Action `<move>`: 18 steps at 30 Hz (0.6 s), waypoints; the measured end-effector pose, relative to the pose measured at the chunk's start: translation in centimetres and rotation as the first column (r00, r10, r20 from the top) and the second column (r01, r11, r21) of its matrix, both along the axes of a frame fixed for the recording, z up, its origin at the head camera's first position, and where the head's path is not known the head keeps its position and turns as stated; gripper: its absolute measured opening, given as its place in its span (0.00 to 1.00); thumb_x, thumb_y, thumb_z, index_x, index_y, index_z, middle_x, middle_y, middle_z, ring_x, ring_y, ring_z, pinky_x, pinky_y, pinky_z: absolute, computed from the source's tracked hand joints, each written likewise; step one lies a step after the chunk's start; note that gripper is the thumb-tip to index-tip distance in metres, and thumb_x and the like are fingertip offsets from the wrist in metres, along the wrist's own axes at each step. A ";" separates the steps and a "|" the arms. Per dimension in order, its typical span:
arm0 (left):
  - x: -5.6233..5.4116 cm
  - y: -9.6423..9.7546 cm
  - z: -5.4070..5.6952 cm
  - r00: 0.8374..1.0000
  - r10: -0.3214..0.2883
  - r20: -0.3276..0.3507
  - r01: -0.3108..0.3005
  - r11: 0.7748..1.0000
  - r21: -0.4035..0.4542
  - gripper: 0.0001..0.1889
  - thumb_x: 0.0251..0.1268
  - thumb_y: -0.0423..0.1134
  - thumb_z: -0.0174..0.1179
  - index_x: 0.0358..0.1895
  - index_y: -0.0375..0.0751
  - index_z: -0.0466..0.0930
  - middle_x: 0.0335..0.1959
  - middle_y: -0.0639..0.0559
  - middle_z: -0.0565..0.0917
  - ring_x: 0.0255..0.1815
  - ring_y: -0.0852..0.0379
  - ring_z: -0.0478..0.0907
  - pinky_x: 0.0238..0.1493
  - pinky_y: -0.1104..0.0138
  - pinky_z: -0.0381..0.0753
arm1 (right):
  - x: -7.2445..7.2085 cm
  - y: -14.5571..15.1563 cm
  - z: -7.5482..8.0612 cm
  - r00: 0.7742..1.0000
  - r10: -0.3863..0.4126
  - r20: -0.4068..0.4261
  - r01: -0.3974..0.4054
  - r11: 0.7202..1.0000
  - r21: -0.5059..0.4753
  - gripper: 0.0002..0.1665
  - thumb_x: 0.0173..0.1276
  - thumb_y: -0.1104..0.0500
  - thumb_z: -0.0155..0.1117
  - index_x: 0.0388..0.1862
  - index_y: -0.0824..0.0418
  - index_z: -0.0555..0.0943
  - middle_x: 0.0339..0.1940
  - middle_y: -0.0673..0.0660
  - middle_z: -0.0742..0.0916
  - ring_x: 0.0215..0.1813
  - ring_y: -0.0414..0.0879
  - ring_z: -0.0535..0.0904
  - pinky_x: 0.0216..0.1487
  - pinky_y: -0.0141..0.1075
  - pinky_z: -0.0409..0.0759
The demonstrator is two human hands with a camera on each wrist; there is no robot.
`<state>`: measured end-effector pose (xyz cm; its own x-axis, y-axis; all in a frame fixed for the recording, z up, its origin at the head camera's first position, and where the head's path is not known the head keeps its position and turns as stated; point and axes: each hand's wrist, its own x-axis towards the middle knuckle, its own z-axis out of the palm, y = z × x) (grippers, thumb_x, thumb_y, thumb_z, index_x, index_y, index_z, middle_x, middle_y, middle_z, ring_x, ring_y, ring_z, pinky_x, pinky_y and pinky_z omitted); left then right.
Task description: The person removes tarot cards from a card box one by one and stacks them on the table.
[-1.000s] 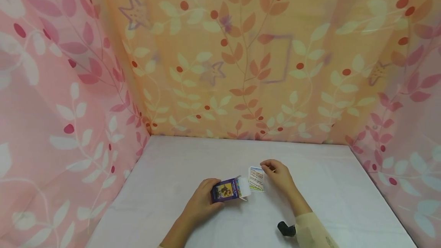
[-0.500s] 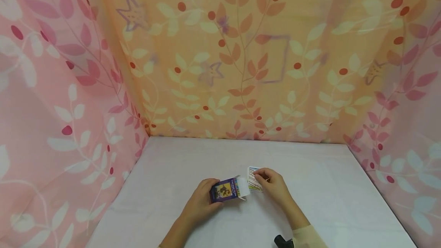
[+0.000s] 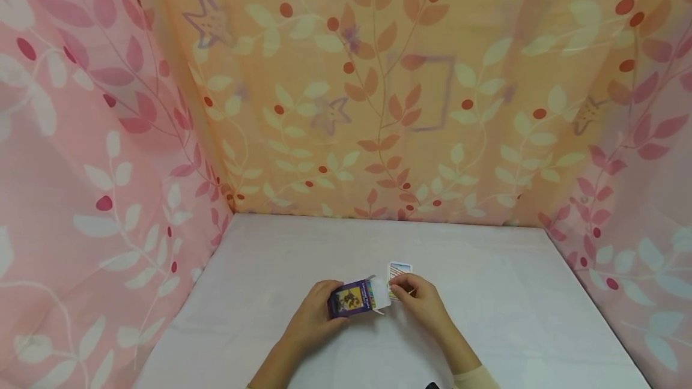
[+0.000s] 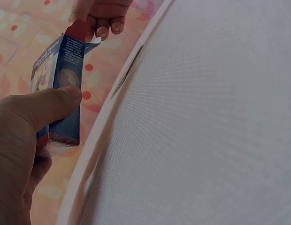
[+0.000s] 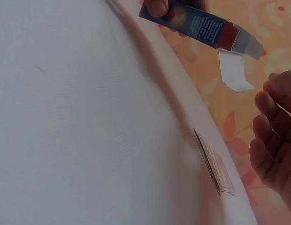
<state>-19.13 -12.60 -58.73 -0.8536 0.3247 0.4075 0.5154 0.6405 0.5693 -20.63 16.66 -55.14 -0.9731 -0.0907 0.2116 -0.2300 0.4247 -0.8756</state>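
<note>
My left hand [image 3: 316, 314] holds a small purple card box [image 3: 351, 298], thumb on one narrow side and fingers on the other. Printed on its front is a picture with lettering, and its open end points right with the white flap [image 5: 233, 70] folded out. A small stack of cards [image 5: 215, 164] lies on the table under and beside that end; the top card [image 3: 400, 267] has a white border. My right hand [image 3: 424, 300] hovers over the cards near the flap, fingers loosely bent. In the right wrist view nothing shows between its fingers [image 5: 262, 126], and they stand apart from the flap.
A white cloth covers the table [image 3: 259, 269]. Pink and orange leaf-patterned curtains [image 3: 324, 155] rise at the back and both sides. A black object [image 3: 432, 385] barely shows at the bottom edge, by the right sleeve [image 3: 476, 378].
My right hand has moved left and toward me, from the far right corner of the card stack to beside the box flap. My left hand and the box have stayed nearly still.
</note>
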 end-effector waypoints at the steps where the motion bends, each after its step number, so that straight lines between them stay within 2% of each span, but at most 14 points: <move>1: -0.1 0.0 0.0 1.000 0.000 0.003 0.000 1.000 0.003 0.41 0.49 0.49 0.80 0.69 0.52 0.72 0.65 0.61 0.76 0.69 0.59 0.72 0.72 0.57 0.74 | 0.0 -0.1 0.0 1.000 0.003 0.002 -0.003 1.000 -0.003 0.05 0.68 0.59 0.72 0.41 0.51 0.87 0.34 0.45 0.87 0.35 0.38 0.79 0.36 0.30 0.80; 10: -0.4 0.0 -0.2 0.999 -0.003 -0.053 0.003 1.000 -0.001 0.42 0.47 0.49 0.81 0.69 0.50 0.72 0.65 0.58 0.77 0.67 0.57 0.74 0.70 0.55 0.76 | 0.4 -0.9 -0.2 0.999 0.007 0.040 -0.007 1.000 -0.001 0.05 0.68 0.57 0.72 0.41 0.48 0.87 0.33 0.45 0.86 0.35 0.40 0.78 0.36 0.30 0.80; 18: -0.1 0.0 -0.3 0.997 0.000 -0.075 0.000 1.000 -0.003 0.42 0.47 0.49 0.81 0.68 0.51 0.72 0.64 0.59 0.77 0.66 0.56 0.74 0.69 0.55 0.77 | 1.1 -1.5 -0.3 1.000 0.016 0.012 -0.016 0.999 0.028 0.06 0.66 0.58 0.74 0.40 0.47 0.87 0.31 0.44 0.84 0.34 0.38 0.77 0.34 0.29 0.79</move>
<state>-19.19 -12.58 -59.04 -0.8206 0.3263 0.4693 0.5568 0.6420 0.5271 -19.53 15.16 -55.44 -0.9738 -0.1123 0.1975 -0.2271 0.4456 -0.8660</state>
